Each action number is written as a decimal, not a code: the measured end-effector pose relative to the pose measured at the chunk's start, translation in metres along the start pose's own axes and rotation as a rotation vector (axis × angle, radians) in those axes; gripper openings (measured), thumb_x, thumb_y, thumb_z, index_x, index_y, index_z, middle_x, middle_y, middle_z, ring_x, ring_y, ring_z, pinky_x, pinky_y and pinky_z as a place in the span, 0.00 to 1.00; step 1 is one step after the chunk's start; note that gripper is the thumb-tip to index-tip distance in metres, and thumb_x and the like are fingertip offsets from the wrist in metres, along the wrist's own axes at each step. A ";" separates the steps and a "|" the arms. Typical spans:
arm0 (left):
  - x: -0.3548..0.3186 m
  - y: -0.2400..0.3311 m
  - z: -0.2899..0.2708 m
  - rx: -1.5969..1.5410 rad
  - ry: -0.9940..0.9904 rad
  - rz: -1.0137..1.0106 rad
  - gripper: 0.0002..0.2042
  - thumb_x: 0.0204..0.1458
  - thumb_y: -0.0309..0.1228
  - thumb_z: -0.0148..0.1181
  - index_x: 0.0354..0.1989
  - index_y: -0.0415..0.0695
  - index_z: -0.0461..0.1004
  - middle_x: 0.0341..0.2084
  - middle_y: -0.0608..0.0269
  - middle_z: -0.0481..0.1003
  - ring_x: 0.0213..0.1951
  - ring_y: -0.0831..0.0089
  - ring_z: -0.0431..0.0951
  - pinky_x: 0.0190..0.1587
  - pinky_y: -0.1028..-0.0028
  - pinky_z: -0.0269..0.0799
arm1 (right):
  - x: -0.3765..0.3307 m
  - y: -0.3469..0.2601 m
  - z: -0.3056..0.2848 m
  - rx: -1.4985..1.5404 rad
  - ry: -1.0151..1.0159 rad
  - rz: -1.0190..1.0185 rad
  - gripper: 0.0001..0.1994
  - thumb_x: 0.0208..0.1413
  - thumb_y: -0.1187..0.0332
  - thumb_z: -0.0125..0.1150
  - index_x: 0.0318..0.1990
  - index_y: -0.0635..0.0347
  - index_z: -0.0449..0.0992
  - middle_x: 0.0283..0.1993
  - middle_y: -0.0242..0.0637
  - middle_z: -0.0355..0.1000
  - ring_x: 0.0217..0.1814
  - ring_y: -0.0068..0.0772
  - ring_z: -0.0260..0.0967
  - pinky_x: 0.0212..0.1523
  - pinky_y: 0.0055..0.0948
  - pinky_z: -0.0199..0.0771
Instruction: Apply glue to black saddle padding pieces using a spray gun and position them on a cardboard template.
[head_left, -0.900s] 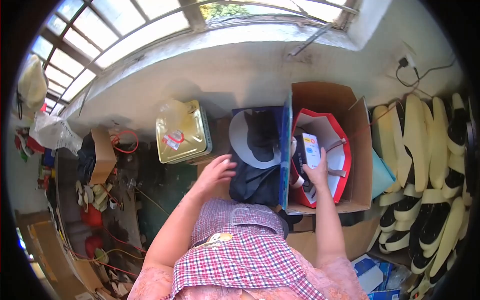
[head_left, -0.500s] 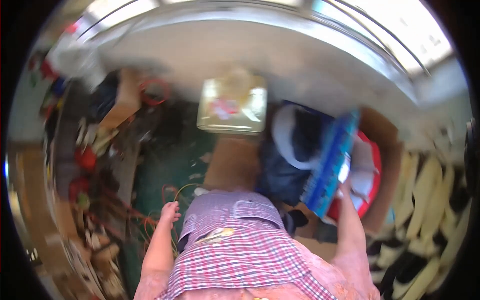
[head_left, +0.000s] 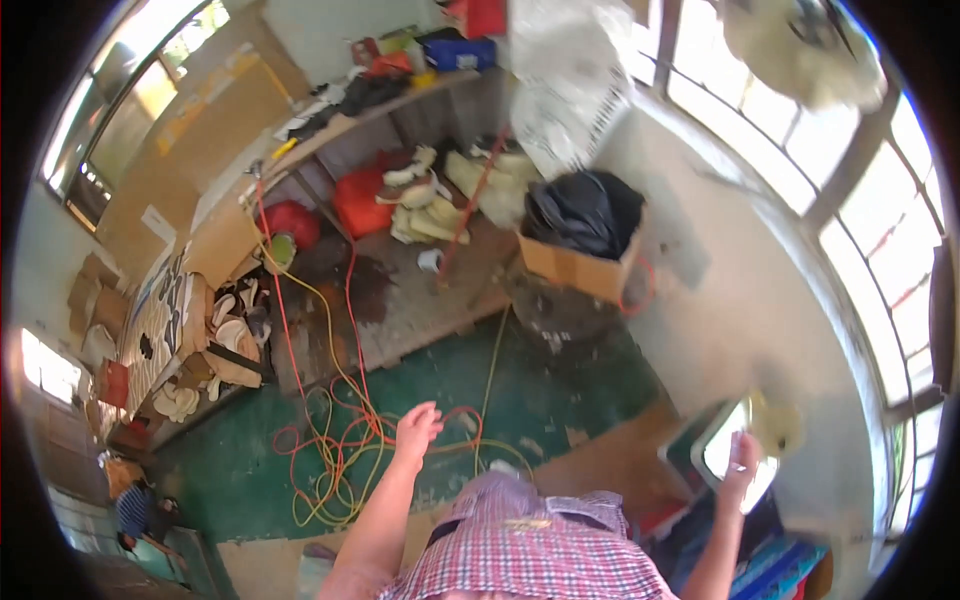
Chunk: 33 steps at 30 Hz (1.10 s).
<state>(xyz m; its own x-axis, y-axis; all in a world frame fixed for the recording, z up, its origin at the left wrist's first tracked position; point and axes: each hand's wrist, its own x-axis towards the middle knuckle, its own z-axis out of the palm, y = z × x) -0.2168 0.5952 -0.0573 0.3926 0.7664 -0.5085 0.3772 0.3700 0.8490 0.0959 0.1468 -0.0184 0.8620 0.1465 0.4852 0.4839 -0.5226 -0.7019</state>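
Observation:
My left hand [head_left: 418, 432] is raised above the green floor, near a tangle of red and yellow hoses [head_left: 350, 455]. Its fingers are loosely bent and apart, with nothing in them. My right hand [head_left: 739, 470] is in front of a square, shiny metal-topped thing [head_left: 708, 440] by the wall. Glare and blur hide whether the right fingers hold anything. Beside my right forearm lies a blue printed package [head_left: 785, 568], partly cut off by the dark rim. A checked apron covers my body between the two arms.
A low wooden platform [head_left: 420, 310] runs across the far side, with red bags and pale pieces. Black plastic fills a cardboard box [head_left: 575, 265] at the wall. A large translucent bag [head_left: 570, 85] hangs above. Another person [head_left: 140, 515] in a striped shirt bends at lower left.
My view has swung left, bringing the hoses, platform and other person into sight. My right hand has come away from the blue package towards the metal-topped thing. My left hand stays raised.

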 end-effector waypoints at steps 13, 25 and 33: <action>-0.055 0.331 -0.153 0.204 0.235 1.381 0.15 0.44 0.27 0.51 0.43 0.42 0.65 0.48 0.52 0.66 0.49 0.56 0.69 0.48 0.60 0.68 | 0.151 -0.582 0.345 1.192 -0.295 -1.135 0.16 0.42 0.82 0.57 0.43 0.68 0.72 0.40 0.51 0.73 0.36 0.46 0.72 0.36 0.36 0.75; 0.276 0.532 -0.297 0.466 0.630 2.158 0.42 0.45 0.39 0.63 0.68 0.58 0.43 0.68 0.61 0.40 0.63 0.61 0.55 0.59 0.51 0.61 | 0.235 -0.574 0.851 0.598 -1.058 -0.520 0.10 0.49 0.76 0.58 0.41 0.63 0.74 0.34 0.40 0.73 0.32 0.32 0.72 0.35 0.27 0.72; 0.474 0.530 -0.381 0.354 0.671 0.786 0.20 0.49 0.19 0.51 0.53 0.34 0.65 0.45 0.51 0.71 0.44 0.65 0.73 0.50 0.67 0.68 | 0.378 -0.609 0.997 0.451 -0.926 -0.079 0.09 0.50 0.70 0.59 0.38 0.63 0.77 0.31 0.37 0.76 0.31 0.24 0.72 0.37 0.25 0.72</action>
<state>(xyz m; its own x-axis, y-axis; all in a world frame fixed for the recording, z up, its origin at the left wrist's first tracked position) -0.1499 1.3545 0.2068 0.1326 0.8927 0.4308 0.4830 -0.4377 0.7583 0.2772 1.3578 0.0732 0.5106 0.8560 0.0810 0.3912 -0.1473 -0.9085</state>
